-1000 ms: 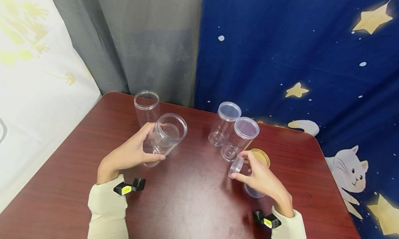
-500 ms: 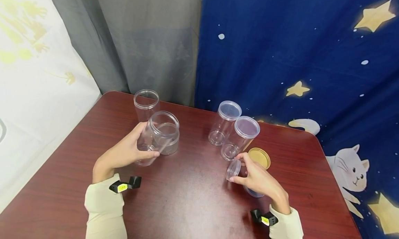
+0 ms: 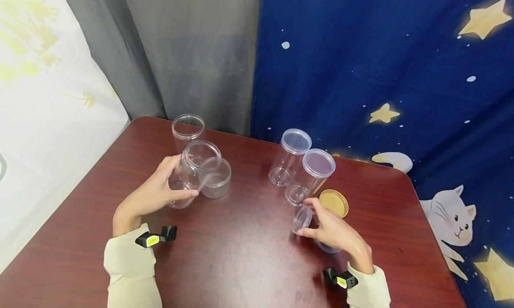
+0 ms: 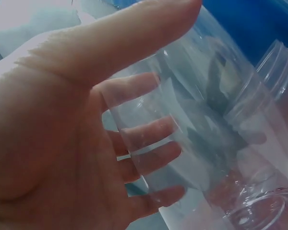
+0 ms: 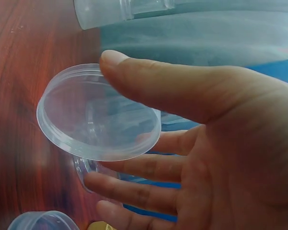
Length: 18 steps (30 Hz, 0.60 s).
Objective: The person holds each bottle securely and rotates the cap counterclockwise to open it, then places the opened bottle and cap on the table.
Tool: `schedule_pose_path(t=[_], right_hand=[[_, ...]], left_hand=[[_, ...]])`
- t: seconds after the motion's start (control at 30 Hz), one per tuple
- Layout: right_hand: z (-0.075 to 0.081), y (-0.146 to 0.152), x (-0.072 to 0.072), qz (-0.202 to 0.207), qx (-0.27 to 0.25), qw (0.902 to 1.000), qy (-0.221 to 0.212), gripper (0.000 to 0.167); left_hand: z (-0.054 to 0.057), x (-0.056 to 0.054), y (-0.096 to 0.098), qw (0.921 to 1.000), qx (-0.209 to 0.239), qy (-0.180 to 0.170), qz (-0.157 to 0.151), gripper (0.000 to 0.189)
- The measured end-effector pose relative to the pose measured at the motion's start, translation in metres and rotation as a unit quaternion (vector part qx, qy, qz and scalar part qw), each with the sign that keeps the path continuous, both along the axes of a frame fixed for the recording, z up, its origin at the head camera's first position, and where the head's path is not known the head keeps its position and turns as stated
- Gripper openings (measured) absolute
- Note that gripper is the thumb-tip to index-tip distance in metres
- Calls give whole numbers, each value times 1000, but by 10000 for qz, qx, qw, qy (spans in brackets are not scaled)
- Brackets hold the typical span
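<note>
At the left edge of the frame hangs a white cloth (image 3: 52,134), beside a grey curtain (image 3: 201,62). Left of centre, on the reddish-brown surface (image 3: 241,259), the left hand (image 3: 146,198) keeps its grip curled round a clear jar (image 3: 188,179), which tilts with its mouth toward the upper right. Just behind it stands a tall jar (image 3: 184,142); just to its right sits a short jar (image 3: 217,189). Right of centre, a back lidded jar (image 3: 281,165) and a front lidded jar (image 3: 302,182) stand upright. Below them, the right hand (image 3: 335,227) pinches a clear lid (image 3: 301,219) on edge between thumb and fingers. A gold lid (image 3: 334,202) lies just behind that hand, before a blue curtain (image 3: 329,67).
</note>
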State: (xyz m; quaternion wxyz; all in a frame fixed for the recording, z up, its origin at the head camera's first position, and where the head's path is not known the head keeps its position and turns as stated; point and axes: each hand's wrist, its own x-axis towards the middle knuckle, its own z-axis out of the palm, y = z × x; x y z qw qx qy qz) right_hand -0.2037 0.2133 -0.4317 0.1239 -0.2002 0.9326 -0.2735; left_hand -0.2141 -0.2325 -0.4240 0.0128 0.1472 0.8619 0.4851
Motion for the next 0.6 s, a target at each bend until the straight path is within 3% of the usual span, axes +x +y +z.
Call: schedule_pose_path(t=[0.43,0.6], right_hand=[[3,8,-1,2,489,9987,153,75],[3,9,-2,29,593,9981,149,76]], left_hand=[[-1,0,-1,9982,342,-207,440,73],[-2,0,-5,9979,278,-285,516,74]])
